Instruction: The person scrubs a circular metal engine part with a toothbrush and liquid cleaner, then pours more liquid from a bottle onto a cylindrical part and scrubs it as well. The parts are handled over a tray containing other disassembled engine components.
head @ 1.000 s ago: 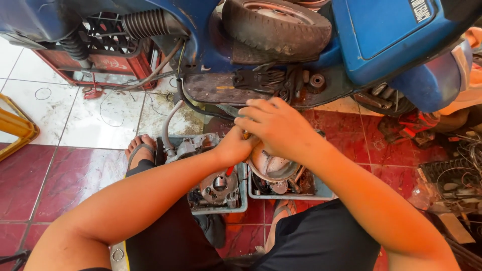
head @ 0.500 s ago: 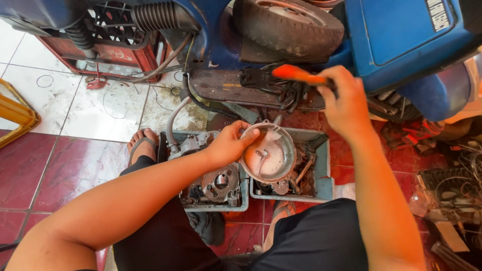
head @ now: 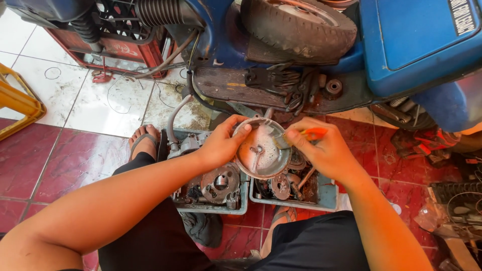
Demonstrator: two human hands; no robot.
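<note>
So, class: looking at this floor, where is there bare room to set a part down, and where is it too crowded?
Free: the white tiles between the yellow frame and the red crate, and the red tiles left of the sandalled foot. Crowded: both grey trays under the left hand and right hand, and the cluttered floor at far right.

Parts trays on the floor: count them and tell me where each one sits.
2. The left tray lies under the left hand and holds an engine casing. The right tray lies under the right hand with loose parts. More may be hidden behind the scooter.
</note>
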